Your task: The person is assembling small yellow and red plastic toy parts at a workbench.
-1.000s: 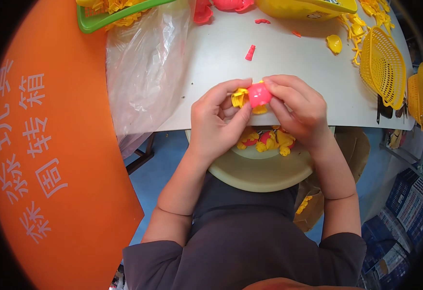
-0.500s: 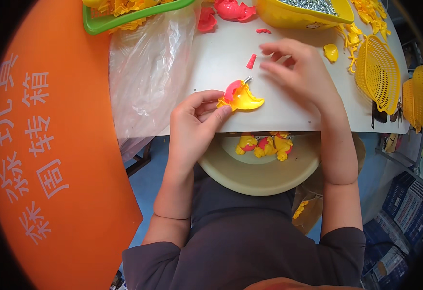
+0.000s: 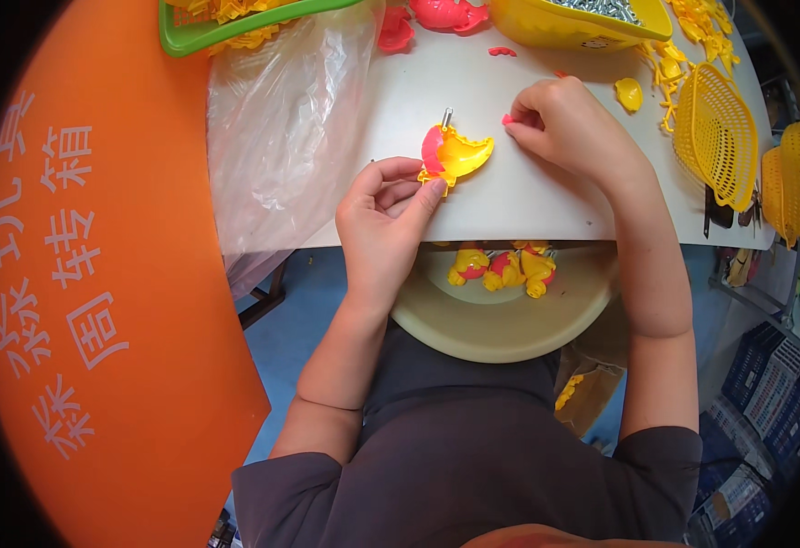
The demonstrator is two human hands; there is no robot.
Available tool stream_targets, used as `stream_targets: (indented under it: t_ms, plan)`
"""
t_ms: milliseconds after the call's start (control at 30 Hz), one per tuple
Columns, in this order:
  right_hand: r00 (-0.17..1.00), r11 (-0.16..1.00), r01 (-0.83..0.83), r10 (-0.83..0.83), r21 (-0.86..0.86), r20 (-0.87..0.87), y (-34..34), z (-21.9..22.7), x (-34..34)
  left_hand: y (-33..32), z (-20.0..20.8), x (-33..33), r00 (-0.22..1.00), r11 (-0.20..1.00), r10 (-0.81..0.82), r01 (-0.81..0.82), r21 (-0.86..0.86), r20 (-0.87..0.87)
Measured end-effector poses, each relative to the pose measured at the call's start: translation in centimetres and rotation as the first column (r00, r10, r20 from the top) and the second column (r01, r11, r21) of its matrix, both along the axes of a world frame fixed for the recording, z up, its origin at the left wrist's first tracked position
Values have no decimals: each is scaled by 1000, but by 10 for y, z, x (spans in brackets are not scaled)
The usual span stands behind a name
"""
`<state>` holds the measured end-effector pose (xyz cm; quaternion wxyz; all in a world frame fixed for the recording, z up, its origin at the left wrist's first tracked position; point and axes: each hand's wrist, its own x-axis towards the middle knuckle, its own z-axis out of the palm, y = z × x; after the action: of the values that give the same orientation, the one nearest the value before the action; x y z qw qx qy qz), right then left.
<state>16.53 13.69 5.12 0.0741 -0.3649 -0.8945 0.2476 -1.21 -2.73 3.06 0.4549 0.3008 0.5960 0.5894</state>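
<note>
My left hand point(image 3: 386, 205) pinches a hollow yellow toy shell point(image 3: 469, 155) by its lower left edge, just above the table. A curved pink piece point(image 3: 432, 148) is fitted along the shell's left side. From its top sticks a short metal pin or spring point(image 3: 447, 116). To the right, my right hand point(image 3: 560, 123) is closed on a small red plastic piece point(image 3: 508, 120), whose tip shows between finger and thumb; the rest is hidden. Another small red scalloped piece point(image 3: 502, 52) lies farther back on the table.
A beige basin point(image 3: 500, 342) holding several yellow-and-red toys point(image 3: 505, 271) sits below the table edge. A yellow bin point(image 3: 546, 32) of metal parts, red shells point(image 3: 450, 14), yellow baskets point(image 3: 715, 137), a green-rimmed tray point(image 3: 180, 41), a plastic bag point(image 3: 281, 146) and an orange panel point(image 3: 144, 256) surround the area.
My right hand has closed on the small red piece that lay on the table. My left hand has raised the yellow shell slightly away from me and turned it more upright.
</note>
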Motion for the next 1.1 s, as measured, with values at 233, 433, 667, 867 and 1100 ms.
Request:
stream_targets:
  t_ms: [233, 433, 667, 867, 1100]
  plan:
    - [937, 956, 258, -212, 138, -279, -33, 1, 2, 1, -2, 10, 998, 999, 12, -9, 46, -69]
    - [931, 947, 81, 40, 311, -363, -44, -18, -11, 3, -6, 15, 995, 998, 17, -11, 55, -103]
    - [912, 948, -14, 143, 319, -385, -40, -22, -10, 1, -8, 19, 992, 997, 32, -24, 73, -119]
    - [915, 961, -192, 248, 197, -319, -25, -16, 0, 4, -9, 8, 988, 997, -17, 29, 78, -152]
    - [912, 953, -220, 277, 208, -304, -31, -19, 4, 3, -9, 7, 989, 998, -21, 30, 60, -143]
